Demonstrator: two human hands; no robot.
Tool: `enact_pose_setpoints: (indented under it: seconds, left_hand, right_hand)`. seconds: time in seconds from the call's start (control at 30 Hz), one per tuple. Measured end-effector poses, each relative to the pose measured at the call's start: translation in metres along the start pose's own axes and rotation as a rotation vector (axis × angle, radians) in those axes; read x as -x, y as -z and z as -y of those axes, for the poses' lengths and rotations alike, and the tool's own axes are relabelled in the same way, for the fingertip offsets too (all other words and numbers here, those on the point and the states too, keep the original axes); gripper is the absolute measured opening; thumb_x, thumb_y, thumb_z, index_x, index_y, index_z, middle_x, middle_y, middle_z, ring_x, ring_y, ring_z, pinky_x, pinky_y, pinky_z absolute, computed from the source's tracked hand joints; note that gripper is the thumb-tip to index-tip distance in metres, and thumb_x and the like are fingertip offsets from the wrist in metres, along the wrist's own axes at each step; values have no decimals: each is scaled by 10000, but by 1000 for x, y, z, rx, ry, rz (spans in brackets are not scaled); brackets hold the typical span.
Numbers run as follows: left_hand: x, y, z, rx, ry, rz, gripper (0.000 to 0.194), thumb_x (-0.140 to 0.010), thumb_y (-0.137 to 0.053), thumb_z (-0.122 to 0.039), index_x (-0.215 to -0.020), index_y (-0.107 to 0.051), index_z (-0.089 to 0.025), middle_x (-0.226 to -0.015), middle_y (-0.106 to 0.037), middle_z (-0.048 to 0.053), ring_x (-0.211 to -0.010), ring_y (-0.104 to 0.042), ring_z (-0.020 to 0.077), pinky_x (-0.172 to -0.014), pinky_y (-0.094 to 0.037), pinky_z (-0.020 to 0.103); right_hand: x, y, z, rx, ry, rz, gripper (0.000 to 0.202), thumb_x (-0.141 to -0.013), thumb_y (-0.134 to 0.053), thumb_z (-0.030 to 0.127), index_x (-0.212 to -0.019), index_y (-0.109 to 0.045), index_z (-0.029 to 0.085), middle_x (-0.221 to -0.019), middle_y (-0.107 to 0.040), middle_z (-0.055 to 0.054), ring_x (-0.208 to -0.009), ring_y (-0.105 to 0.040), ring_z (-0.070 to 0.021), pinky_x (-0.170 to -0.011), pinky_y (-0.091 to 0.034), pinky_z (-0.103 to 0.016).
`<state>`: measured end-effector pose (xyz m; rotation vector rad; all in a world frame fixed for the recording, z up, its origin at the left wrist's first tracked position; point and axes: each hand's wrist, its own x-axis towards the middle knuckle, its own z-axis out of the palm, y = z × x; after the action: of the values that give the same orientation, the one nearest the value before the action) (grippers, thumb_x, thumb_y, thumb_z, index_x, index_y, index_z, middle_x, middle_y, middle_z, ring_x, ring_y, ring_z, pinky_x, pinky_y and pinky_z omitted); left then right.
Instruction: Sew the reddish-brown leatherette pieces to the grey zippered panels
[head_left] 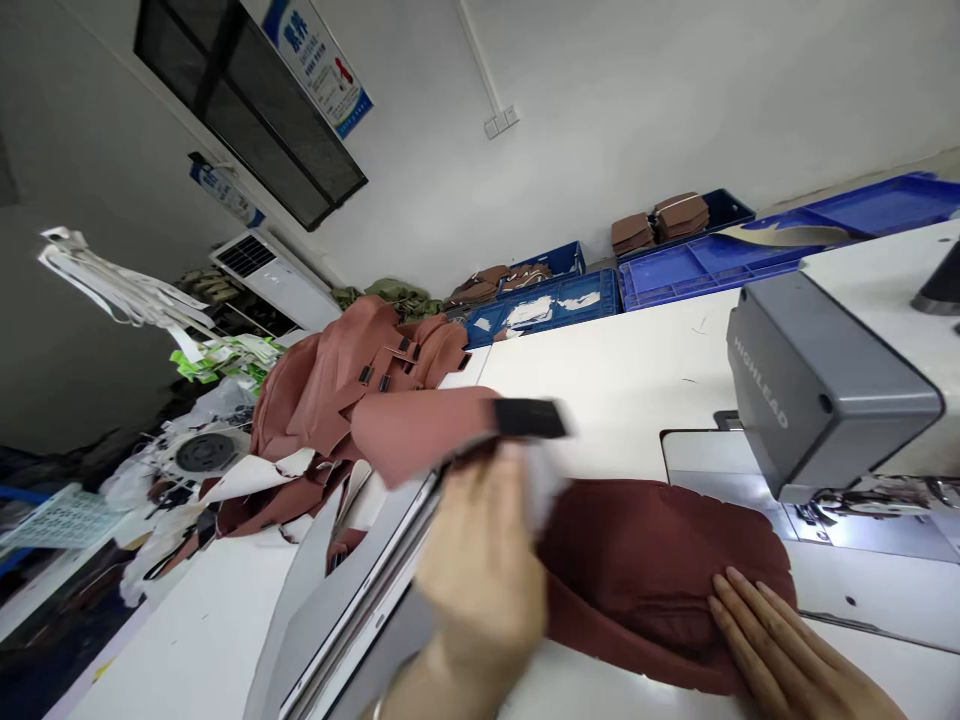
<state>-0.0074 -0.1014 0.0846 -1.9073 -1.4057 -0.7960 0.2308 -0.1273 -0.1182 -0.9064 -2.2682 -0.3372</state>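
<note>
My left hand (484, 560), blurred by motion, is closed on a reddish-brown leather-like piece (420, 425) with a black strip (529, 418) at one end. Its pale underside shows beside my fingers. To the right, a darker red-brown curved panel (645, 550) lies on the white table, its notched edge close to the sewing machine's needle area. Flat on the panel's right end rests my right hand (787, 640), fingers stretched out. Whether the piece in my left hand is joined to the panel cannot be made out.
A grey sewing machine head (832, 370) stands at the right over the white table (600, 370). Brown leather-like pieces (322, 370) are heaped at the left. Blue crates (544, 305) line the wall, and white strips (124, 285) hang at far left.
</note>
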Motion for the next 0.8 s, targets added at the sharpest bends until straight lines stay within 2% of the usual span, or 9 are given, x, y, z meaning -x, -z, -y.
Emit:
enact_pose_setpoints:
  seconds: [0.07, 0.17, 0.27, 0.4, 0.47, 0.53, 0.6, 0.7, 0.8]
  left_hand:
    - [17, -18, -40, -45, -244, 244, 519, -823, -457, -91, -1342, -448, -76, -1119, -619, 198, -1066, -581, 323, -931, -442, 483]
    - [56, -53, -90, -69, -434, 562, 517, -877, -460, -282, -1319, -471, -15, -1116, -610, 250, -1081, -560, 378, -933, -414, 542]
    - [83, -74, -104, -92, -545, 697, 561, -871, -451, -326, -1323, -464, 6, -1183, -568, 277, -1151, -501, 415, -976, -327, 610]
    - [77, -73, -84, -13, -674, 796, 508, -885, -429, -287, -1335, -461, -53, -1124, -598, 249, -1098, -541, 360, -941, -365, 585]
    - [64, -72, -71, 0, -694, 809, 491, -880, -431, -213, -1335, -436, -28, -985, -637, 206, -924, -607, 287, -807, -479, 461]
    - [49, -77, -57, -8, -682, 784, 466, -852, -434, -126, -1299, -450, 5, -826, -636, 143, -732, -613, 225, -631, -500, 336]
    - [36, -85, -40, -51, -625, 713, 408, -832, -388, -50, -1215, -510, 18, -711, -600, 93, -616, -598, 197, -530, -469, 276]
    - [23, -92, -12, -188, -461, 577, 442, -846, -220, 16, -1116, -569, -5, -670, -562, 52, -598, -611, 175, -542, -462, 248]
    - [23, -91, 10, -271, -346, 529, 531, -852, -113, 20, -1114, -572, -28, -690, -556, 37, -630, -616, 163, -576, -467, 247]
  right_hand:
    - [-4, 2, 6, -55, -74, -43, 415, -833, -326, 135, -1194, -528, 91, -1186, -607, -154, -1132, -534, -315, -876, -457, -474]
    - [-10, 5, 11, -71, -108, -99, 349, -841, -316, 137, -1052, -588, 82, -1063, -654, -158, -1052, -575, -296, -853, -463, -453]
    - [-14, 7, 10, -46, -82, -98, 339, -814, -341, 131, -1029, -597, 74, -1053, -656, -158, -1026, -583, -285, -858, -463, -438]
    - [-11, 4, 8, -20, -64, -94, 352, -780, -392, 158, -1050, -585, 41, -1064, -643, -183, -1053, -563, -320, -867, -461, -464]
    - [-9, 3, 8, -25, -60, -73, 380, -786, -396, 163, -1096, -562, 19, -1123, -616, -204, -1103, -536, -343, -884, -457, -482]
    - [-10, 3, 8, -30, -52, -57, 397, -793, -385, 147, -1134, -537, 12, -1166, -596, -211, -1131, -520, -354, -888, -462, -487]
    - [-13, 7, 9, -20, -54, -55, 405, -790, -363, 115, -1147, -520, 6, -1166, -596, -217, -1122, -529, -359, -872, -476, -486]
    - [-17, 13, 9, -4, -67, -55, 413, -792, -325, 81, -1160, -500, 12, -1146, -606, -218, -1091, -555, -357, -841, -499, -478]
    - [-16, 13, 9, -7, -63, -41, 480, -821, -300, 91, -1280, -422, 25, -1152, -609, -204, -1086, -563, -356, -828, -511, -481]
